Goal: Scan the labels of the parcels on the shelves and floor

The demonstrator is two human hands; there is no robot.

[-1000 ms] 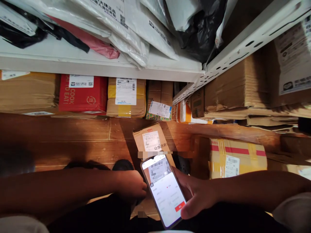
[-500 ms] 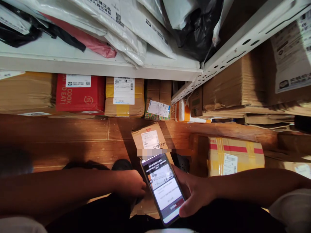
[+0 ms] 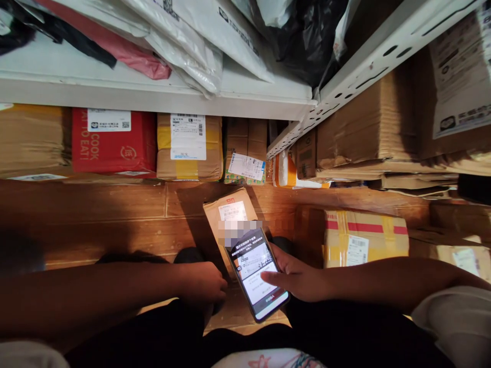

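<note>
A lit smartphone (image 3: 264, 296) lies in my right hand (image 3: 303, 276), the fingers behind it and the thumb over the screen. Below the phone, and partly covered by it, a brown cardboard box (image 3: 215, 217) with a white label stands on the floor. My left hand (image 3: 203, 286) is to the left of the phone and apart from it, its fingers curled in. A dark shape shows under those fingers, and I cannot make out whether they hold anything.
A white shelf (image 3: 153, 99) crosses ahead, loaded with plastic mailing bags (image 3: 184, 56). Beneath it are a red box (image 3: 115, 145) and a yellow-taped box (image 3: 210, 148). Another taped parcel (image 3: 376, 235) lies on the wooden floor (image 3: 115, 209) to the right, near stacked cartons (image 3: 353, 122).
My right hand and the phone have moved up a little in view. The thumb has shifted from the phone's lower edge onto the middle of its screen. My left hand stays curled.
</note>
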